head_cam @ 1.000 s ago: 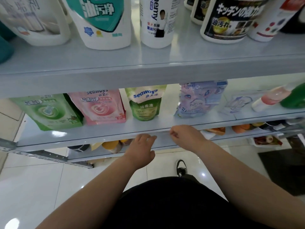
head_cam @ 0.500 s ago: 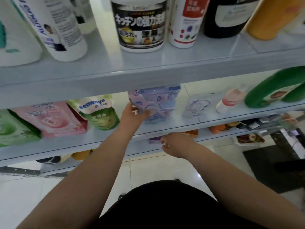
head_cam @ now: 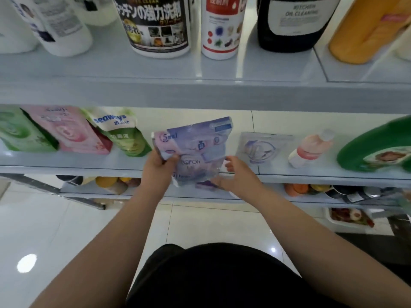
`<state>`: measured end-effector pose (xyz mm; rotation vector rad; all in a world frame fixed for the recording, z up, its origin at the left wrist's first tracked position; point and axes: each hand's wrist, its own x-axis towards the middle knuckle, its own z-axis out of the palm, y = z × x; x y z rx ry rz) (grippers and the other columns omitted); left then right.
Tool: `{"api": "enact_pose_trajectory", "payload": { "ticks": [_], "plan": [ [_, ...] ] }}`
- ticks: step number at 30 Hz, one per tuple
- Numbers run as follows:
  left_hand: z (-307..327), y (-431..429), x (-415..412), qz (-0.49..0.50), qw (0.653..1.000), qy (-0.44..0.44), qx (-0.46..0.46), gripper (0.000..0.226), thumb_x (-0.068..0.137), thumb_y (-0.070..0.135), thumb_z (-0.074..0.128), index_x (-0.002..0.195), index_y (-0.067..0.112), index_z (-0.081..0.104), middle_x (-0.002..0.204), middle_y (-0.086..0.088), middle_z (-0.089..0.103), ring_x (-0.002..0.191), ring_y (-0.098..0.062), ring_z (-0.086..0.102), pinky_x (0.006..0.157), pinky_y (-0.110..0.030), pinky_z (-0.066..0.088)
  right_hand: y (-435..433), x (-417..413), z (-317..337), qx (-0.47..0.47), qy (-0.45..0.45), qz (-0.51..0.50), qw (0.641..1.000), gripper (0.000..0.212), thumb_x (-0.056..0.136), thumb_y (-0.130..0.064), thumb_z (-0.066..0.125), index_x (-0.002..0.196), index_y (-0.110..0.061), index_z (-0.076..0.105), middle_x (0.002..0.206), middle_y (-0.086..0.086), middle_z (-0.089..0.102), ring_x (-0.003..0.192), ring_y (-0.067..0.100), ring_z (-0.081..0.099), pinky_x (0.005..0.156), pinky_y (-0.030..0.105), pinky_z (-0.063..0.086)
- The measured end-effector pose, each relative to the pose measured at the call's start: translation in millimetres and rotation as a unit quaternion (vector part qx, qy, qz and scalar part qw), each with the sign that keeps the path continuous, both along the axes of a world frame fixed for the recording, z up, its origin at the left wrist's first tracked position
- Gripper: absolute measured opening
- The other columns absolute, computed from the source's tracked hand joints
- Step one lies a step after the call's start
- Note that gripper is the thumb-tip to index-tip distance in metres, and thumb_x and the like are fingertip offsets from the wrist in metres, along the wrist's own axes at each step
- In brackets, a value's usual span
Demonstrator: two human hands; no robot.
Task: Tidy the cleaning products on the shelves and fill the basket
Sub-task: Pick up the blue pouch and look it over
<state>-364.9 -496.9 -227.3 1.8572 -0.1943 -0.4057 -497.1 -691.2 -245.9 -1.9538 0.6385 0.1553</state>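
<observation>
Purple pouch (head_cam: 195, 150) gripped by left hand (head_cam: 158, 172), right hand (head_cam: 236, 177) beside

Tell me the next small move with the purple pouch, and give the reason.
Probably close the right hand on the lower right corner of the purple pouch. Only the left hand grips it, by its left edge, and it hangs tilted in front of the middle shelf, while the right hand is open beside that corner. No basket is in view.
</observation>
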Motion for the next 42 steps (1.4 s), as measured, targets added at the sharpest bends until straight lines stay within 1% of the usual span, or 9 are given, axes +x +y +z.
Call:
{"api": "enact_pose_trajectory", "payload": {
  "ticks": [8,17,21,23,26,29,32,35,42],
  "plan": [
    [29,38,-33,0.049,0.993,0.078,-0.073,0.024,0.081,0.044,0.071,0.100,0.030,0.068,0.102,-0.002,0.076,0.099,-0.027,0.073,0.091,-0.055,0.057,29,-1,9,0.350,-0.048,-0.007,0.936,0.038,0.087,-0.008,0.077,0.124,-0.014,0.066,0.117,0.007,0.076,0.112,0.028,0.071,0.096,0.040,0.057],
    [23,69,-49,-0.032,0.988,0.067,0.139,0.033,0.103,0.046,0.047,0.105,0.015,0.057,0.090,0.007,0.056,0.088,-0.017,0.055,0.081,-0.036,0.041,88,-4,25,0.343,-0.112,-0.119,0.925,0.037,0.084,-0.017,0.082,0.118,-0.010,0.070,0.108,0.011,0.078,0.100,0.034,0.074,0.092,0.050,0.059],
    [18,94,-51,0.000,0.989,0.139,0.042,0.049,0.097,0.060,0.048,0.110,0.017,0.066,0.101,-0.001,0.070,0.100,-0.028,0.066,0.095,-0.044,0.050,122,-20,45,0.440,-0.156,-0.152,0.871,0.043,0.088,-0.043,0.062,0.113,-0.010,0.070,0.109,0.012,0.075,0.100,0.028,0.071,0.087,0.040,0.058],
    [18,106,-58,0.007,0.952,0.289,-0.098,0.050,0.096,0.062,0.049,0.108,0.018,0.069,0.096,-0.007,0.077,0.085,-0.032,0.073,0.079,-0.049,0.061,138,-25,45,0.475,-0.164,-0.144,0.853,0.068,0.077,-0.062,0.074,0.117,-0.007,0.072,0.115,0.019,0.069,0.106,0.031,0.065,0.095,0.043,0.053],
    [16,127,-79,-0.036,0.849,0.479,-0.221,0.030,0.099,0.033,0.039,0.093,0.009,0.056,0.064,-0.009,0.066,0.045,-0.023,0.060,0.043,-0.020,0.046,169,-35,34,0.446,-0.134,-0.132,0.875,0.075,0.046,-0.068,0.092,0.103,-0.021,0.079,0.106,0.006,0.072,0.103,0.024,0.065,0.094,0.047,0.053],
    [9,143,-108,-0.174,0.752,0.544,-0.328,0.029,0.097,0.024,0.044,0.108,-0.001,0.055,0.081,-0.017,0.065,0.060,-0.028,0.061,0.053,-0.029,0.050,202,-52,21,0.465,-0.077,-0.109,0.875,0.094,0.052,-0.073,0.088,0.124,-0.016,0.068,0.114,0.009,0.072,0.113,0.026,0.064,0.101,0.044,0.051],
    [7,146,-126,-0.288,0.675,0.583,-0.347,0.028,0.093,0.021,0.066,0.108,-0.002,0.063,0.082,-0.012,0.065,0.060,-0.023,0.062,0.057,-0.029,0.049,223,-71,31,0.502,-0.090,-0.144,0.848,0.067,0.055,-0.065,0.090,0.096,-0.013,0.077,0.074,0.007,0.067,0.070,0.017,0.066,0.063,0.025,0.055],
    [10,153,-129,-0.311,0.724,0.565,-0.244,0.034,0.080,0.033,0.077,0.098,0.004,0.072,0.088,-0.015,0.068,0.065,-0.026,0.067,0.065,-0.038,0.059,225,-84,39,0.451,-0.182,-0.226,0.844,0.043,0.073,-0.045,0.082,0.092,-0.007,0.073,0.067,0.008,0.069,0.047,0.014,0.062,0.042,0.021,0.048],
    [28,176,-85,-0.186,0.851,0.449,-0.199,0.064,0.101,0.066,0.027,0.126,0.021,0.066,0.124,-0.014,0.071,0.111,-0.037,0.069,0.088,-0.056,0.058,200,-102,63,0.384,-0.226,-0.298,0.844,0.039,0.074,-0.008,0.074,0.112,-0.010,0.066,0.103,0.013,0.078,0.089,0.031,0.077,0.068,0.042,0.063]
  ]
}}
